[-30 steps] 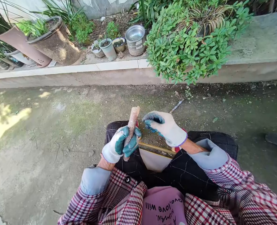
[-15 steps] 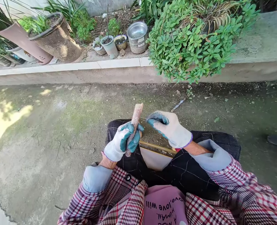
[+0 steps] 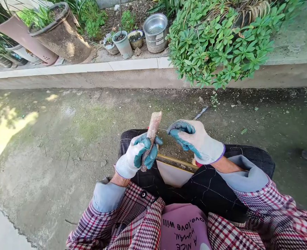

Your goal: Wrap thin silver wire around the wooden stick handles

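Observation:
My left hand (image 3: 136, 155), in a white glove with a teal palm, is wrapped around a pale brownish stick-like piece (image 3: 152, 129) that points up and away from me. My right hand (image 3: 195, 140), gloved the same way, pinches something thin next to the piece's upper part; a fine strand seems to run from the fingertips to the piece. Both hands hover over my knees in dark checked trousers (image 3: 205, 187). A yellow-rimmed white container (image 3: 172, 172) sits between my legs below the hands.
Bare dirt ground (image 3: 65, 139) stretches ahead. A concrete kerb (image 3: 91, 78) runs across, topped with tilted pots (image 3: 62, 34), small pots (image 3: 123, 43), a metal bowl (image 3: 155, 32) and a leafy bush (image 3: 215, 41). A thin metal tool (image 3: 200, 113) lies on the ground.
The view has shifted slightly; both hands with the piece sit a little further right and higher. The right fingers stay pinched beside the piece's upper end.

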